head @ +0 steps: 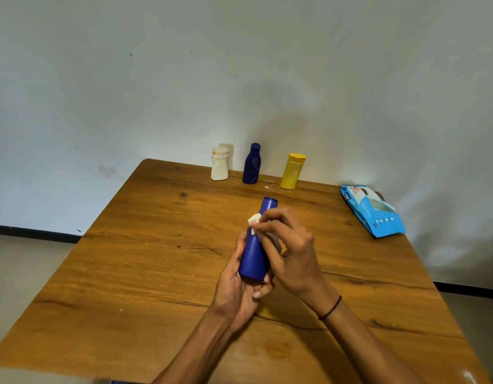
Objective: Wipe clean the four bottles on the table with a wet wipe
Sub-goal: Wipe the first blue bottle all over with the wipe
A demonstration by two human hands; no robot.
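Nearest: both forearms come in over the near edge of the brown wood-grain table point(128, 273). Left hand point(239, 289) is curled round the lower body of a blue plastic bottle with a narrow neck point(253, 259), holding it off the tabletop, tilted with the cap end pointing away. Right hand point(289, 253), thin black band on the wrist, has its fingers bent round a crumpled white wet wipe point(255, 220) and presses it to the bottle's shoulder, just under the neck. So the step in hand looks like wiping this bottle, upper part. Right of that and further back, a light-blue soft pack of wipes point(372, 210) lies flat near the right edge. At the far edge, against the grey wall, three bottles stand upright in a row, apart from each other: a squat white bottle with a pale cap point(219, 168) on the left, a dark blue bottle with a narrow neck point(251, 164) in the middle, a yellow bottle with a yellow cap point(292, 171) on the right. Progress: one of four is under the wipe. Can't tell whether any of the far three are already clean; if not, three remain.
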